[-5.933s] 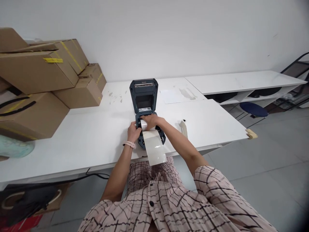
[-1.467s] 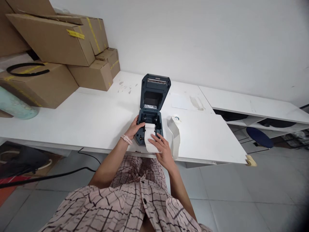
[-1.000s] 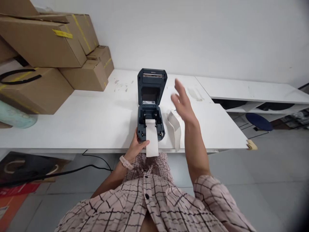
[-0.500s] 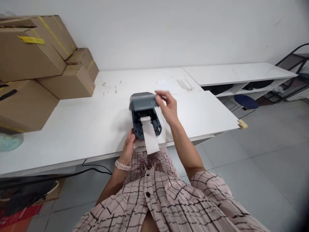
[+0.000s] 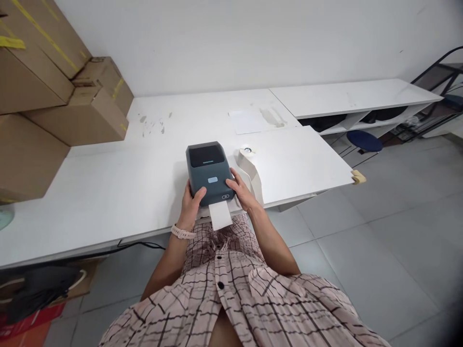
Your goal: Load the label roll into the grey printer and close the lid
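In the middle of the frame, the dark printer [image 5: 209, 171] is gripped at its front by the left hand [image 5: 193, 205] and right hand [image 5: 241, 191], on the white worktop [image 5: 108, 193]. White paper [image 5: 220, 215] is seen sticking out below.

"What's the person wearing?"

"A loose pale pink shirt [image 5: 249, 308] with a dark windowpane check, short sleeves, dark round buttons down the front."

"Anything on the wrists?"

"A slim pale pink wristband [image 5: 182, 233] on the left one."
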Tool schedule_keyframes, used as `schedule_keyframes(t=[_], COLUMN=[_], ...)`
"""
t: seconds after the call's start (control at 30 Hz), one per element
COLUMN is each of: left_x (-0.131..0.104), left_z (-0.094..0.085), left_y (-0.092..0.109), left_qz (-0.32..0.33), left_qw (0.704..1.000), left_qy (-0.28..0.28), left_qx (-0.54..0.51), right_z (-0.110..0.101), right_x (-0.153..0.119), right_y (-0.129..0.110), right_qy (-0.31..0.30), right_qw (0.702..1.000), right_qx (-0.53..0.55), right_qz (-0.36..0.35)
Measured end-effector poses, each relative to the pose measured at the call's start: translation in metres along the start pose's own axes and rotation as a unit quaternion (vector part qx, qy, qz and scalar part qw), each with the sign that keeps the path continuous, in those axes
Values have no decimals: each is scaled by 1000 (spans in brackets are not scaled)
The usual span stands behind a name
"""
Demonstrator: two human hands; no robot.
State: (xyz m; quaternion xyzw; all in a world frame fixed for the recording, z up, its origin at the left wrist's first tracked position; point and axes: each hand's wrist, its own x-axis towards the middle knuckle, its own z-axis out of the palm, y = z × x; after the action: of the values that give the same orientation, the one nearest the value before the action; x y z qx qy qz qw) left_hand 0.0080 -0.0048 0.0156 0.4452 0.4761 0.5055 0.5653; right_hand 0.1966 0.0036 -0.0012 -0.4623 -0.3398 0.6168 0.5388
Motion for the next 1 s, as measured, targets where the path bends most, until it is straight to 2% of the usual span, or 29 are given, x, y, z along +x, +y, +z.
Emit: schedule_keyframes(t=[0.2, 0.27, 0.3, 0.37, 0.43, 0.47, 0.5, 0.57, 0.63, 0.7, 0.77, 0.83, 1.0], left_x=[5, 2, -2, -17, -36, -46, -55, -67, -71, -67, -61, -56, -59], left_z=[-7, -6, -6, -4, -3, -3, -4, -4, -2, 2, 7, 11, 6], left_y=[-1, -2, -5, -12, -22, -26, -31, -35, -35, -30, -24, -19, -21], left_qz=[8, 17, 26, 60, 104, 112, 103, 57, -9, -82, -138, -156, -110], left_qw=[999, 998, 998, 988, 958, 948, 952, 972, 986, 990, 987, 986, 987], left_qy=[2, -5, 10, 96, 216, 246, 233, 145, 42, -25, -50, -53, -71], left_qx=[40, 53, 64, 104, 156, 166, 172, 177, 161, 115, 59, 26, 91], right_z=[-5, -4, -4, -3, -2, -2, -2, -2, -2, -1, 0, 1, 8], right_x=[4, 4, 4, 4, 4, 4, 4, 5, 4, 4, 2, 2, 2], right_y=[0, 0, 0, 0, 0, 0, 0, -1, -2, -2, -2, -1, -12], right_qy=[-4, -9, -9, -7, -5, -5, -7, -10, -11, -8, -7, -6, 29], right_qw=[999, 999, 999, 999, 999, 999, 999, 999, 999, 999, 999, 999, 996], right_qx=[-39, -39, -38, -38, -38, -38, -38, -36, -35, -33, -33, -31, -72], right_qz=[-18, -18, -18, -17, -16, -14, -12, -10, -9, -12, -15, -12, -44])
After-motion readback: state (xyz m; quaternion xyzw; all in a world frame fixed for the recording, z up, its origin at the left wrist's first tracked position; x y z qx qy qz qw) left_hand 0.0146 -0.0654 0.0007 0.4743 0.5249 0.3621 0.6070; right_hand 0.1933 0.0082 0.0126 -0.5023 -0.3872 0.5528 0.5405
